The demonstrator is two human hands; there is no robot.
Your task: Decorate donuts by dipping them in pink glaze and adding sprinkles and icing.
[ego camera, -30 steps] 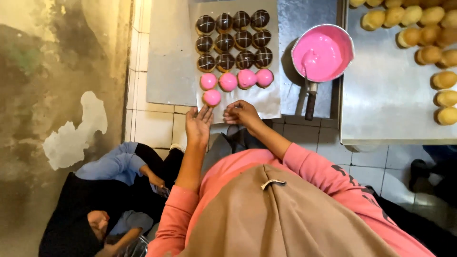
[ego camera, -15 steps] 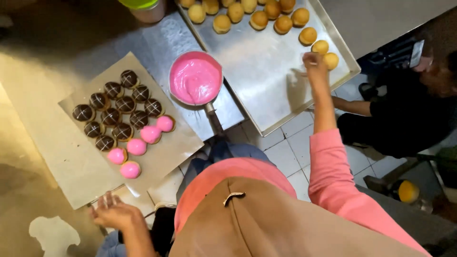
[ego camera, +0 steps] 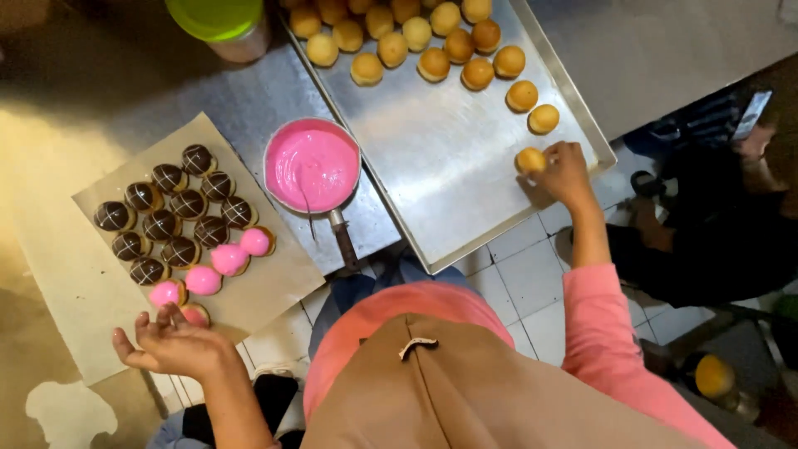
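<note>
Right hand [ego camera: 568, 173] grips 1 plain bun [ego camera: 529, 160] at the steel tray's [ego camera: 449, 166] right edge.
Fingers clamped on it; pink glaze pot [ego camera: 312, 166] sits left. Left hand [ego camera: 173, 347], fingers apart, empty, lower left.

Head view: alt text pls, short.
Seen from above, a person's right hand grips a plain bun on a metal tray; the left hand rests open beside pink-glazed buns on paper, near a pan of pink glaze.
</note>
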